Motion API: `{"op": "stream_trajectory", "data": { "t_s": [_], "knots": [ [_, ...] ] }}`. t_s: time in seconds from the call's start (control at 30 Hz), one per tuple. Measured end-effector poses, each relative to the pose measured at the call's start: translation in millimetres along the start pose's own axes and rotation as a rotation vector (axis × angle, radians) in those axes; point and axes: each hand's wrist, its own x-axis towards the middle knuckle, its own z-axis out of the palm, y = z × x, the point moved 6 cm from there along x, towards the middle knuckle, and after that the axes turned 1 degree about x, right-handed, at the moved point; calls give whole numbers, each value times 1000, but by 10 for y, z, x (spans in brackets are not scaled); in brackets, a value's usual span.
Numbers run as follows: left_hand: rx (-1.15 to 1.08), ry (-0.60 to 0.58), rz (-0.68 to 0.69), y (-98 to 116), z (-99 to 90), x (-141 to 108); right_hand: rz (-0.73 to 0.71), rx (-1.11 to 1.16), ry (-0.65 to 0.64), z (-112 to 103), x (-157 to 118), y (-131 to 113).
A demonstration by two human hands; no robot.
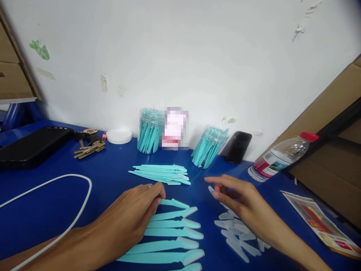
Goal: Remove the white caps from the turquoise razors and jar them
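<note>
Razor row: I am viewing turquoise razors (166,232) lying side by side on the blue table (113,169), heads pointing right.
Cap pile: Translucent caps (225,224) are lying loosely heaped to the right of the row, beside the right forearm.
Left hand: The left hand (142,210) is pinching the handle of the farthest razor in the row (176,204) between thumb and fingers.
Right hand: The right hand (239,195) is holding a single cap (210,189) at the thumb tip, fingers curving loosely; I am not able to tell how firmly.
Razor bunch: A flat bunch of razors (160,175) is lying beyond the left hand.
Tubs: Two clear tubs, left (149,116) and right (216,131), are holding upright razors behind the bunch.
Right rear: A black phone (239,147) is leaning near the wall (197,56).
</note>
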Motion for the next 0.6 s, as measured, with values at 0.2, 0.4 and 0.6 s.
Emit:
{"op": "stream_trajectory", "data": {
  "t_s": [0.2,0.4,0.6],
  "knots": [
    [-4,13,8,0,-1,10,209,501,-63,252,-50,-45],
    [5,0,-2,2,-9,21,258,690,-64,397,-50,-16],
    [1,11,-1,-9,0,21,302,696,-71,439,-56,-6]
  ]
}}
